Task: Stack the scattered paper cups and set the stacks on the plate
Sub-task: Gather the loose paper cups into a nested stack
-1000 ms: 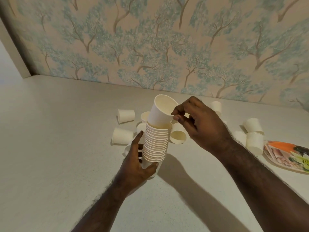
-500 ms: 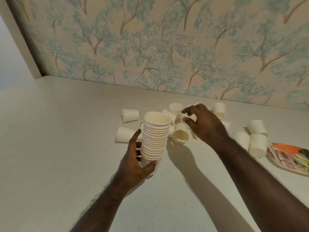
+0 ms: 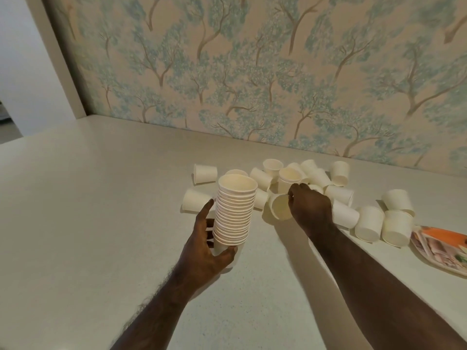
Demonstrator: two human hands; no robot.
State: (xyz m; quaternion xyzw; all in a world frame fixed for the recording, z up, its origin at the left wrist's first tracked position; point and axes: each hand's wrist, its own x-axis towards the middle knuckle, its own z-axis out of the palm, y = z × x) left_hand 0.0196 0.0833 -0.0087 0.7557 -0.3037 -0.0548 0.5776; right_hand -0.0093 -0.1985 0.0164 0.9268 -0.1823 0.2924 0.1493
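Fingers (image 3: 294, 195) of the right hand (image 3: 310, 208) curl onto the toppled cream paper cup (image 3: 279, 207), mouth toward 7 o'clock; the left hand (image 3: 204, 248) grips the tall nested cup stack (image 3: 235, 213) at 9 o'clock.

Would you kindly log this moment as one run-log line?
left hand: grips cup stack | right hand: on tipped cup | plate: no stacks

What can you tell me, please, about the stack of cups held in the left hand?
The stack of cups is a tall column of nested cream paper cups with rolled rims layered closely, mouth up and leaning slightly left. The left hand grips its base, thumb in front and fingers behind. Whether the base touches the counter cannot be told. Loose cups lie behind it.
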